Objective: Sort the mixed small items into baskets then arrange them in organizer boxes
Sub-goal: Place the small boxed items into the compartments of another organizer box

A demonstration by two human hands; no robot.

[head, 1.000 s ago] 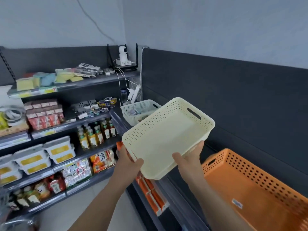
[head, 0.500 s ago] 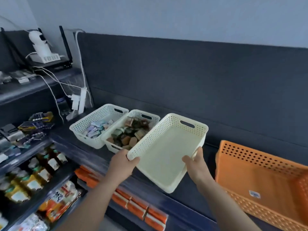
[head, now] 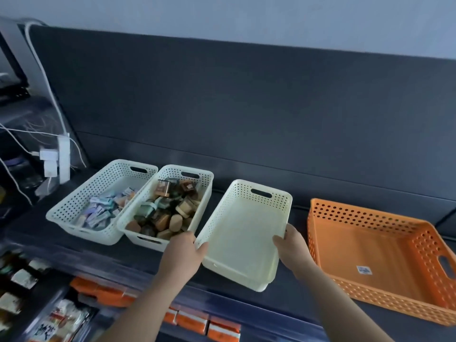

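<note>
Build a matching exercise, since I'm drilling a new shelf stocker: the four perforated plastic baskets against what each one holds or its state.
1. far-left white perforated plastic basket
2. second white perforated plastic basket
3. cream perforated plastic basket
4. orange perforated plastic basket

a. only a sticker inside
b. gripped by left hand and right hand, nothing inside
c. brown and tan small pieces
d. pastel wrapped packets

Pairs: 1-d, 2-c, 3-b, 4-a.
</note>
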